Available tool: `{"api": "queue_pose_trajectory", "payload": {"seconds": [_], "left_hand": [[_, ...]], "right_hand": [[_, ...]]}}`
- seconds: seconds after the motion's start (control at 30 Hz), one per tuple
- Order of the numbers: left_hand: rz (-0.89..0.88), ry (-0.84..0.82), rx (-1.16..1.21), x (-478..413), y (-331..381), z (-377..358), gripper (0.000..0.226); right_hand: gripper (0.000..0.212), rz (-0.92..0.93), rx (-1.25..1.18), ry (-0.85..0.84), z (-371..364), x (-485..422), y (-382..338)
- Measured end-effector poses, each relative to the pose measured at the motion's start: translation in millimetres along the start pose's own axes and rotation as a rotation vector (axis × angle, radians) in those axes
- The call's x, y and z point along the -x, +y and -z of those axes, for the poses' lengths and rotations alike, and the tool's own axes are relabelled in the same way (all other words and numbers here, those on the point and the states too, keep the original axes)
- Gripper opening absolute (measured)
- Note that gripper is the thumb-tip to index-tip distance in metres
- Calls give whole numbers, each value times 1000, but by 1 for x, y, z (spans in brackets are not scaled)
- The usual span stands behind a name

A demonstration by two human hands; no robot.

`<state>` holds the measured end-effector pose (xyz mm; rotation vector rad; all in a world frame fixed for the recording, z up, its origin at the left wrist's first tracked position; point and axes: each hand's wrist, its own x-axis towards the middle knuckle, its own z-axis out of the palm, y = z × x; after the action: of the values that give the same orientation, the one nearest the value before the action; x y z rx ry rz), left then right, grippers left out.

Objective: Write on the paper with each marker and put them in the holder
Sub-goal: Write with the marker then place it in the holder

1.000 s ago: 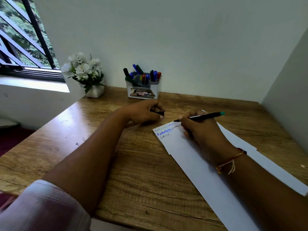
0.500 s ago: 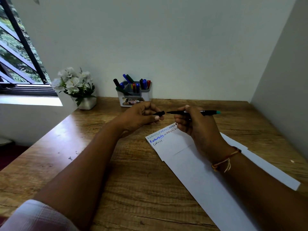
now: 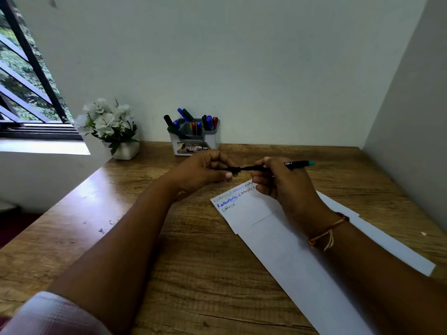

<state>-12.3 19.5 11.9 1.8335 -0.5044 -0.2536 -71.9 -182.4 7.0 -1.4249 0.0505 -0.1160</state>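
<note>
My right hand [image 3: 283, 182] grips a thin black marker [image 3: 296, 163] with a teal end, held level above the paper. My left hand [image 3: 205, 171] pinches the marker's black cap [image 3: 233, 169], which meets the marker's tip. White paper sheets [image 3: 278, 240] lie on the wooden desk, with a few handwritten lines in several colours [image 3: 228, 200] at their far left corner. A white and grey marker holder [image 3: 193, 139] stands at the back against the wall, with several markers in it.
A white pot of white flowers [image 3: 111, 131] stands at the desk's back left corner by the window [image 3: 24, 88]. Walls close the desk at the back and on the right. The wooden desk [image 3: 183, 262] reaches to the near edge.
My right hand lifted the marker off the paper and turned it level. The left hand rose from the desk with the cap, and the cap now meets the marker's tip.
</note>
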Motion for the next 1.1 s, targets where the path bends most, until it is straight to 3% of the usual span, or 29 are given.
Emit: {"api": "queue_pose_trajectory", "payload": {"seconds": [0.33,0.7,0.97,1.1], "left_hand": [[5,-2,-14,0,0,-2,22],[2,6,53,2,3,-13,19],[-41,31,130,2,7,-20,19],[-46,29,155,1,1,-20,20]], "right_hand": [[11,39,51,-88,2,-2,3],[35,-4,76,-87,11,-9,12],[29,99,86,-148,13,-6,5],[14,90,115,-176,14,-4,4]]}}
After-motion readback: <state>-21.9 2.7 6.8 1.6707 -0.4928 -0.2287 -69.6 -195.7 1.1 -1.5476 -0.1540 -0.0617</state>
